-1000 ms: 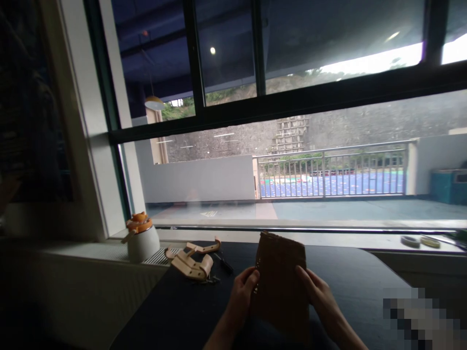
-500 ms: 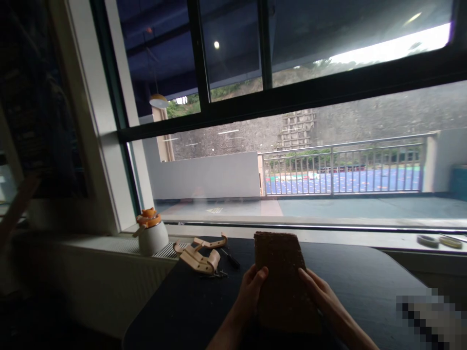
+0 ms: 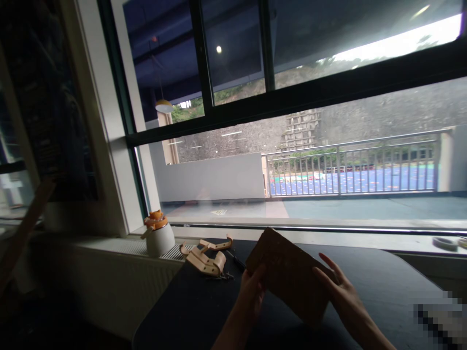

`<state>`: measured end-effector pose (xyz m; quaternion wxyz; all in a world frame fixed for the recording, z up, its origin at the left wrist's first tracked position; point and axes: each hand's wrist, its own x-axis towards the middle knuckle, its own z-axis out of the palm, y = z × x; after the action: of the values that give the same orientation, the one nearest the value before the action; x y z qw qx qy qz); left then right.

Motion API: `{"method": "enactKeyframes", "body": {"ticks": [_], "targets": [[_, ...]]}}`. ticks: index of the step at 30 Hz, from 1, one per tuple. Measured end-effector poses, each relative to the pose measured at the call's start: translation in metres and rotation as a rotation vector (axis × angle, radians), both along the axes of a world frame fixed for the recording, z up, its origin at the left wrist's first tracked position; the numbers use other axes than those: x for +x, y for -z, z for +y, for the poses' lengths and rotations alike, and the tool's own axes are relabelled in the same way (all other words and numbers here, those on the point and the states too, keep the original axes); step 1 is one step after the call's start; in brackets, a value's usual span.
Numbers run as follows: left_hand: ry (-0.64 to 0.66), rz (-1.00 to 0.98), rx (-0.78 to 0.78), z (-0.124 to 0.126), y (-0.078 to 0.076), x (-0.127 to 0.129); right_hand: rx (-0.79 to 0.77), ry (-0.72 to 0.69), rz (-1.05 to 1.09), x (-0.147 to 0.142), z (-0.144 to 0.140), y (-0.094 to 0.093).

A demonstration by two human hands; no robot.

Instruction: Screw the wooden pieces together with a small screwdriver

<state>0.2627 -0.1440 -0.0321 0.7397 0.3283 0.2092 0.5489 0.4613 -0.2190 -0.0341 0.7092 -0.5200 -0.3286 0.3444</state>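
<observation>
just one head cam, looking forward over the near dark table (image 3: 365, 272) toward the big window (image 3: 292, 146)

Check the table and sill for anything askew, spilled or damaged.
Nothing stands out. The brown sheet is tilted only because the left hand and right hand hold it up off the table. The tan leather pieces lie loosely heaped by the white pot on the sill, with no spill or damage visible.

Both hands hold a brown leather piece (image 3: 290, 274) tilted above the dark table (image 3: 372, 282): left hand (image 3: 252, 290) grips its near-left edge, right hand (image 3: 337, 289) its right side. Tan leather straps (image 3: 204, 255) lie near the table's far-left corner.
</observation>
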Motion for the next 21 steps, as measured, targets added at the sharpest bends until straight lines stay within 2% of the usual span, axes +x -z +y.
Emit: {"method": "enactKeyframes", "body": {"ticks": [5,10,12,15,19,21], "targets": [[0.039,-0.029,-0.010,-0.003,-0.003,-0.001,-0.022,-0.034,0.060,-0.009,0.001,0.001],[0.120,0.026,0.164,-0.004,-0.008,-0.007,-0.069,-0.057,-0.010,-0.003,-0.004,-0.004],[0.098,0.148,0.185,-0.005,-0.007,-0.010,-0.091,-0.040,-0.051,0.004,-0.006,-0.006],[0.036,0.435,0.199,-0.010,-0.006,-0.020,-0.131,-0.082,-0.120,0.011,-0.010,-0.009],[0.171,0.767,0.368,-0.030,-0.009,-0.044,-0.170,-0.207,-0.218,0.012,-0.014,-0.009],[0.166,0.904,0.443,-0.040,-0.013,-0.057,-0.172,-0.226,-0.271,0.012,-0.013,-0.008]]}}
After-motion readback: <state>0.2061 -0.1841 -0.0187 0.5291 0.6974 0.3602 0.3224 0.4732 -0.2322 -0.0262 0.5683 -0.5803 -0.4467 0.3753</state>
